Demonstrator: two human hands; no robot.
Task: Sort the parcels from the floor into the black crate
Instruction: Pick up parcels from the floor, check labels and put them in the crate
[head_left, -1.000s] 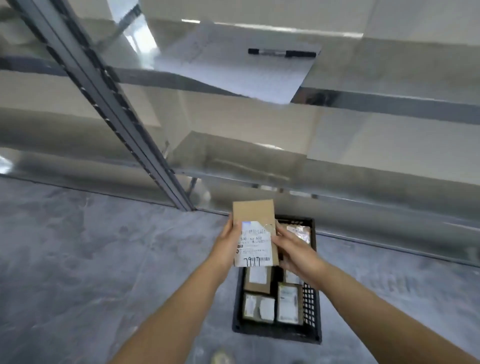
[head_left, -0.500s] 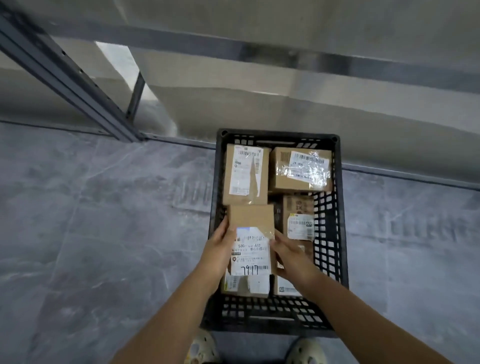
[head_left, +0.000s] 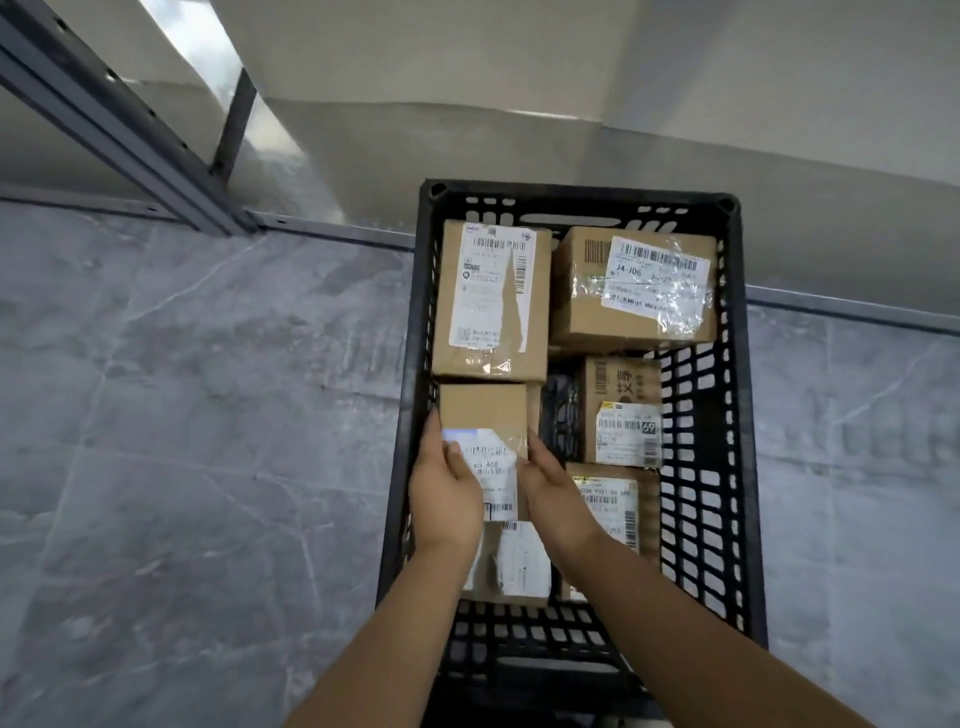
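As left hand (head_left: 447, 499) and right hand (head_left: 558, 493) pinch it, the parcel (head_left: 483, 410) lies between them.

The floor (head_left: 182, 415) is grey, marble-look tile with pale veins and faint joint lines, and it has a dull shine. In the upper left of the frame a grey metal rack upright (head_left: 98, 114), punched with slots, slants down to the floor. A thinner dark strut (head_left: 235, 124) comes down just beside its foot. From there a low metal rail (head_left: 332, 235) runs along the floor's far edge towards the right. Behind it stand pale, smooth panels (head_left: 571, 104), with a bright patch of light (head_left: 192, 36) at the top left.
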